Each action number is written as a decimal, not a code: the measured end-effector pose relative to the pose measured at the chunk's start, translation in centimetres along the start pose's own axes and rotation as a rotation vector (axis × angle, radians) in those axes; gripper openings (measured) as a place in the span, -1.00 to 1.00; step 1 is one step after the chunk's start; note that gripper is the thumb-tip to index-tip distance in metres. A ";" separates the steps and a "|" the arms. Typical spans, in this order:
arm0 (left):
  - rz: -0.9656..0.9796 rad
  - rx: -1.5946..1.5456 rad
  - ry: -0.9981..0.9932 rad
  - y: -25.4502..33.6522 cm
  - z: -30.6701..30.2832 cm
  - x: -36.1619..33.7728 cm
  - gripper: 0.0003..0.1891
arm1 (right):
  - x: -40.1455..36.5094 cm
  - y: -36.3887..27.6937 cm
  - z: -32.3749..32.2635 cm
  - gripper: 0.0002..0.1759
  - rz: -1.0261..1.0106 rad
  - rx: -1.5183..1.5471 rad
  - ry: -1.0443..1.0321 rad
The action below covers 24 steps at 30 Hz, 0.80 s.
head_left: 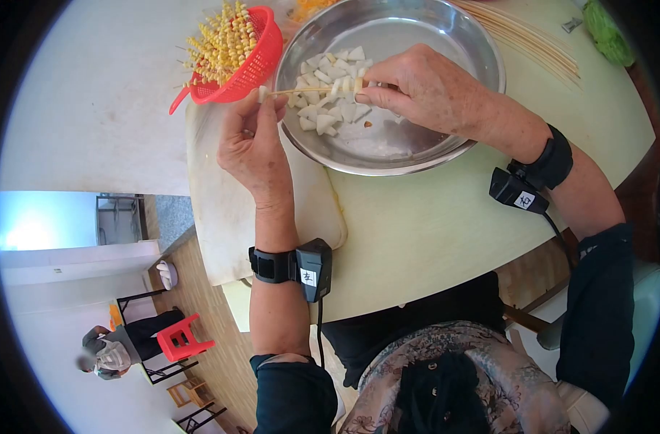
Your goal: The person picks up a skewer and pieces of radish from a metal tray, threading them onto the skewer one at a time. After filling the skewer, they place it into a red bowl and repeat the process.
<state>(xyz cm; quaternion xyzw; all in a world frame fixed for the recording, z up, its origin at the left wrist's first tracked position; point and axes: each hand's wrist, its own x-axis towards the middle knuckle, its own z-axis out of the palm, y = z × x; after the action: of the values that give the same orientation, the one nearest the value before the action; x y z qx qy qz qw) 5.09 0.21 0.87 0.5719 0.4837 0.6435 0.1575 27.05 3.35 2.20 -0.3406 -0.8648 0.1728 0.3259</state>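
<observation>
A thin wooden skewer (301, 90) lies level between my two hands, over the steel basin. My right hand (435, 90) is closed round its right end, where several white pieces (342, 90) are threaded close to the fingers. At the left end, my left hand (254, 141) pinches a single white chunk (263, 94) right at the skewer's tip. Below, loose cut white chunks (328, 119) are heaped on the left side of the wide steel basin (395, 172).
A red plastic strainer (265, 61) full of loaded skewers (225, 43) stands left of the basin. Bare skewers (525, 36) lie at the right, near a green vegetable (608, 32). A white cutting board (272, 231) lies under my left arm. A person (117, 354) is across the room.
</observation>
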 end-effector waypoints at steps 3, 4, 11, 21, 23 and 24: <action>-0.025 -0.035 0.010 0.3 0.2 -0.1 -0.86 | 0.0 0.0 -0.2 -0.67 0.019 0.048 -0.017; -0.019 -0.045 0.007 0.2 0.2 -0.1 -0.86 | 0.0 0.0 -0.2 -0.67 0.038 0.074 -0.032; 0.019 0.014 -0.006 0.4 0.5 -0.2 -0.85 | 0.0 0.1 -0.2 -0.65 0.011 0.034 -0.021; 0.036 0.068 -0.001 0.5 0.6 -0.4 -0.83 | -0.2 0.1 0.0 -0.64 0.006 -0.019 -0.017; 0.030 0.088 -0.007 0.7 0.7 -0.5 -0.84 | -0.2 0.1 0.0 -0.64 0.007 -0.024 -0.020; 0.029 0.088 -0.006 0.7 0.8 -0.7 -0.84 | -0.2 0.0 0.1 -0.64 -0.006 -0.023 -0.002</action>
<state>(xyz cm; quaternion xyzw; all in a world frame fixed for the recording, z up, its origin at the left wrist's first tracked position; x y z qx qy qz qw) 6.25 -0.32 0.91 0.5872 0.5026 0.6222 0.1242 27.12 3.18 2.04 -0.3415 -0.8681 0.1623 0.3217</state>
